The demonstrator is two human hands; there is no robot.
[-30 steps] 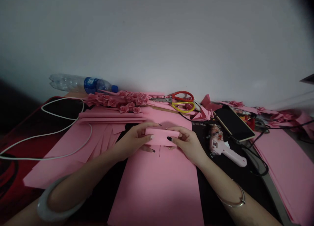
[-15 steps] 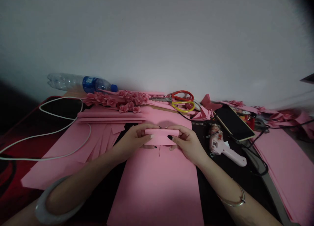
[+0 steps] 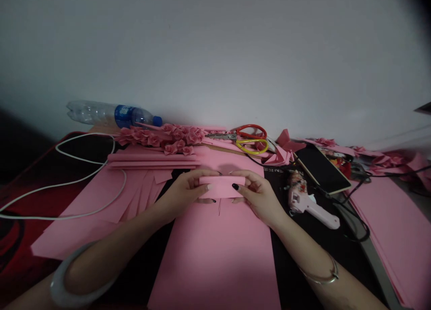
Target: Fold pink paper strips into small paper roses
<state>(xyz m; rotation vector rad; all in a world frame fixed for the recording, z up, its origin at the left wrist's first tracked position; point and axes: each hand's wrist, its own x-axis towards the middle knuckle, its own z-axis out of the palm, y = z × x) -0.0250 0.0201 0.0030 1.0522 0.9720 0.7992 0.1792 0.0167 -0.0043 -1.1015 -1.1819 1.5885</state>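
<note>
Two hands pinch one small pink paper strip (image 3: pixel 222 187), one at each end. The left hand (image 3: pixel 183 193) nips its left end between thumb and fingers, and the right hand (image 3: pixel 259 197) nips the right end the same way. The strip is held up just above the far end of a big pink sheet (image 3: pixel 215 256), in the middle of the table (image 3: pixel 286 287). If one hand pulls harder, I think the strip could bend crooked, rip or slip out. Near the right hand lies a pink glue gun (image 3: pixel 311 204), and a wide swing that way could bump it. On the left, a white cable (image 3: pixel 67 184) loops over more pink paper. Behind the hands sit paper roses (image 3: pixel 161 138) and scissors (image 3: pixel 251 139) by the wall (image 3: pixel 215 54), so room is tight there. Most open room is toward the person, over the big sheet.
</note>
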